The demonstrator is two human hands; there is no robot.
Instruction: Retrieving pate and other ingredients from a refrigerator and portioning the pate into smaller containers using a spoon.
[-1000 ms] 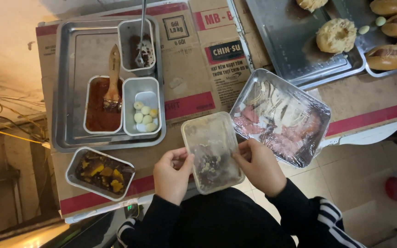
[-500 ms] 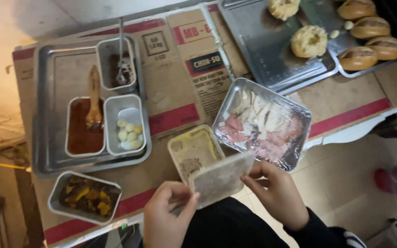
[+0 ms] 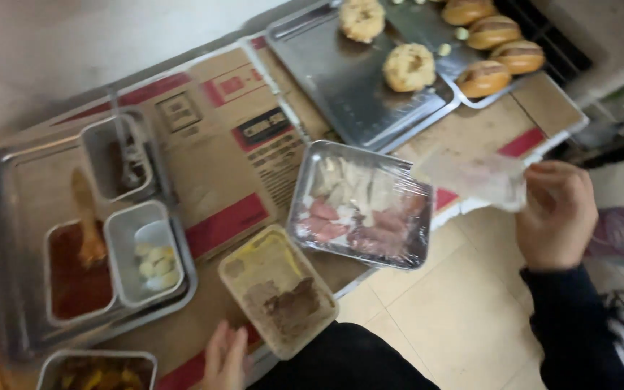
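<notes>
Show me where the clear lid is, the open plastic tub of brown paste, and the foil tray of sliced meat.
clear lid (image 3: 474,177), head view, middle of the sheet beside the right hand
plastic tub (image 3: 254,261), head view, bare yellowish bottom
foil tray (image 3: 305,189), head view, left rim

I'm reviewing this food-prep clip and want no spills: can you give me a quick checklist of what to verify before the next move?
1. Lid off the plastic tub: ok, the right hand holds it out to the side.
2. Tub fully on the table: not ok, its near corner seems to overhang the edge.
3. Left hand steadying the tub: cannot tell, it is beside the tub.
4. Foil tray covered with film: ok.
5. Spoon in the sauce tin: ok.
</notes>
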